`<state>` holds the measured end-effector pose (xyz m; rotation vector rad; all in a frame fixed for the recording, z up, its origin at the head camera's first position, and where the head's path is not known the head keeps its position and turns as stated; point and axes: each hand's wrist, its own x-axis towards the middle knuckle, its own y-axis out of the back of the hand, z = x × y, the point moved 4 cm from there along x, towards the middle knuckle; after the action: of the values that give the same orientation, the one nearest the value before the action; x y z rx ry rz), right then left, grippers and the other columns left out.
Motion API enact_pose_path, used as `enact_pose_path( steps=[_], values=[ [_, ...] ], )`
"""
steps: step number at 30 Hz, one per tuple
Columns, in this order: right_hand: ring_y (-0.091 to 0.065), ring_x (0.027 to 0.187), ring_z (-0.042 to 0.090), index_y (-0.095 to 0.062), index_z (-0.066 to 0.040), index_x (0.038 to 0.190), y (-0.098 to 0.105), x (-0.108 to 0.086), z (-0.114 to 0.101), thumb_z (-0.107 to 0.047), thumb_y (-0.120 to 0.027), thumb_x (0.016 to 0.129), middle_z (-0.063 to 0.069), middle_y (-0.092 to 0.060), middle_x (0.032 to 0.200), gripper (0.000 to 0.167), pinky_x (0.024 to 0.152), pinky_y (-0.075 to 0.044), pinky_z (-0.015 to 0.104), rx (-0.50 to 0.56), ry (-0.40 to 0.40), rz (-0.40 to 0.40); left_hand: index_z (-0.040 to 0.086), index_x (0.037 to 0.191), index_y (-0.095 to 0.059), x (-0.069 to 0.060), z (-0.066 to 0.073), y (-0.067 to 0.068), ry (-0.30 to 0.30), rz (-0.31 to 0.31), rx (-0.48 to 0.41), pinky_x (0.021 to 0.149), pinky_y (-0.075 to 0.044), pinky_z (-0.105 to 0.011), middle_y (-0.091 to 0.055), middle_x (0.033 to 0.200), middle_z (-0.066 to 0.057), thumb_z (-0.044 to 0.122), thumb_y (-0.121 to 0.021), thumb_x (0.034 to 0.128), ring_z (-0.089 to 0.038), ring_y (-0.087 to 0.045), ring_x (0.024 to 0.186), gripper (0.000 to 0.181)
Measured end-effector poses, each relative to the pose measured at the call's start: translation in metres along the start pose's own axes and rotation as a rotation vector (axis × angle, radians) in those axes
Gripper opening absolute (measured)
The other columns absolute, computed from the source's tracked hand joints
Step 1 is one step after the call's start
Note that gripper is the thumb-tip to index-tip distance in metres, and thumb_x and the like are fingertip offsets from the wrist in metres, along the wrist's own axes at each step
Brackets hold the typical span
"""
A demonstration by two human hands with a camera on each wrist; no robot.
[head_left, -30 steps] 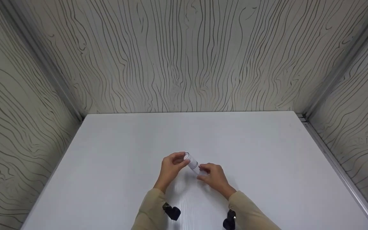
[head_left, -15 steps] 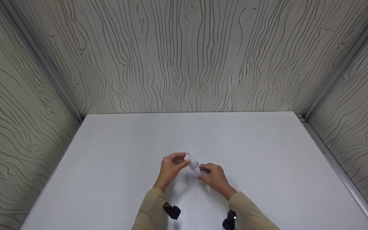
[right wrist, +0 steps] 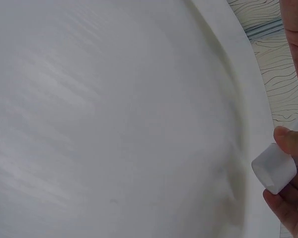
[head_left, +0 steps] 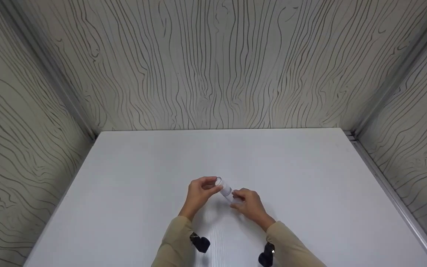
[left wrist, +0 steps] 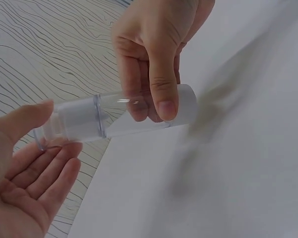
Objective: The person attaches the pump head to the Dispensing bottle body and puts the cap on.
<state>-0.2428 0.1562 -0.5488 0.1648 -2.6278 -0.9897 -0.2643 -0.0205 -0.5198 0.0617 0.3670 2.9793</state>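
A small cylindrical bottle (head_left: 226, 190) is held tilted above the white table, between both hands. In the left wrist view it has a clear body (left wrist: 113, 115), a see-through cap (left wrist: 78, 119) over a whitish inner part, and a white base (left wrist: 187, 102). My left hand (head_left: 198, 193) pinches the capped end between thumb and fingers, its other fingers spread beneath. The base end is gripped by my right hand (head_left: 250, 204), thumb on one side and curled fingers on the other. In the right wrist view, the white base (right wrist: 274, 169) sticks out past the right thumb.
The white tabletop (head_left: 131, 178) spreads around the hands. Wood-grain patterned panels (head_left: 213, 66) rise behind it and on both sides, with a metal rail (head_left: 391, 196) along the right edge. Black wrist devices (head_left: 200, 244) sit on the sleeves.
Both hands and the bottle have shifted very slightly to the right. The tilt of the bottle and both grips look the same.
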Motion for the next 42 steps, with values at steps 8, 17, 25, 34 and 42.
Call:
enact_pose_path(
  steps=[8,17,25,34,42],
  values=[
    [-0.068,0.082,0.025,-0.071,0.005,0.103,-0.002,0.0,-0.004,-0.001,-0.079,0.072,0.013,-0.071,0.088,0.032,0.074,-0.06,0.036,-0.038,0.003,-0.005,0.0,0.115,-0.067,-0.002,-0.001,0.002,-0.003,-0.007,-0.006,0.089,-0.059,-0.036,-0.071,0.112,-0.019,0.022,-0.077,0.0812,-0.027,-0.071,0.101,0.041],
    [-0.066,0.079,0.019,-0.072,0.002,0.101,-0.002,-0.001,-0.005,-0.001,-0.079,0.072,0.011,-0.072,0.087,0.03,0.071,-0.06,0.033,-0.016,0.003,0.014,0.002,0.115,-0.068,-0.001,-0.001,0.003,0.001,-0.002,-0.011,0.09,-0.059,-0.036,-0.071,0.112,-0.018,0.022,-0.077,0.0808,-0.027,-0.071,0.101,0.041],
    [-0.069,0.083,0.024,-0.071,0.0,0.099,-0.005,0.0,-0.001,-0.005,-0.081,0.072,0.013,-0.073,0.092,0.029,0.074,-0.061,0.03,0.067,-0.029,0.031,-0.001,0.122,-0.062,-0.003,0.004,0.001,-0.046,0.002,-0.073,0.093,-0.058,-0.032,-0.068,0.117,-0.022,0.021,-0.074,0.0838,-0.029,-0.068,0.107,0.046],
    [-0.07,0.09,0.033,-0.069,0.004,0.103,-0.008,0.002,0.003,-0.006,-0.08,0.074,0.019,-0.073,0.099,0.033,0.079,-0.06,0.04,0.153,-0.051,0.03,-0.004,0.128,-0.056,-0.006,-0.002,0.002,-0.06,-0.014,-0.107,0.096,-0.056,-0.028,-0.064,0.124,-0.023,0.022,-0.071,0.0868,-0.032,-0.064,0.116,0.051],
    [-0.069,0.098,0.032,-0.068,0.002,0.107,-0.006,0.006,0.011,-0.008,-0.079,0.076,0.019,-0.073,0.104,0.034,0.087,-0.059,0.041,0.17,-0.127,0.038,-0.003,0.124,-0.059,-0.014,-0.023,0.0,-0.016,0.014,-0.071,0.093,-0.057,-0.028,-0.067,0.121,-0.022,0.018,-0.068,0.0888,-0.03,-0.068,0.11,0.042]
  ],
)
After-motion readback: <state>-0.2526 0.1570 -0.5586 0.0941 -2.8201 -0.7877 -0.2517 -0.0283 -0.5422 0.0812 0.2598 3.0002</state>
